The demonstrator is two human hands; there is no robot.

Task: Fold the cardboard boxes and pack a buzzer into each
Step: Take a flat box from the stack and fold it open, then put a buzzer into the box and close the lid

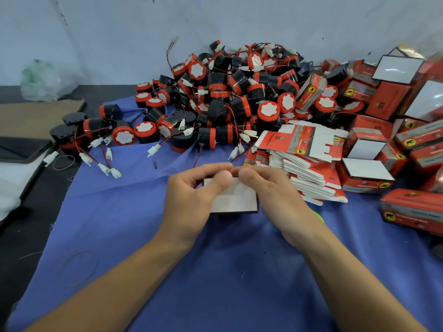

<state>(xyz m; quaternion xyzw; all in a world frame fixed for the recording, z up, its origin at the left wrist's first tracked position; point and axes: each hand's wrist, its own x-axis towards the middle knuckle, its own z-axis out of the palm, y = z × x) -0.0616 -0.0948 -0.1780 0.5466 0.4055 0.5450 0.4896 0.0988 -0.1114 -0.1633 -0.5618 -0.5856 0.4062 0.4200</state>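
Observation:
A small cardboard box (236,200) stands on the blue cloth (124,212) in the middle, its white flap side facing up. My left hand (191,200) grips its left side, thumb pressed on the top flap. My right hand (275,202) grips the right side, thumb on the same flap. What is inside the box is hidden. Behind lies a big heap of black-and-red buzzers (227,92) with red wires and white plugs. A stack of flat unfolded boxes (304,159) sits just right of my hands.
Folded red boxes (395,144) are piled at the right, one long red box (412,212) near the right edge. Brown cardboard (36,116) and a plastic bag (45,82) lie at the left. A wall stands behind the heap. Loose buzzers (96,133) spread leftwards.

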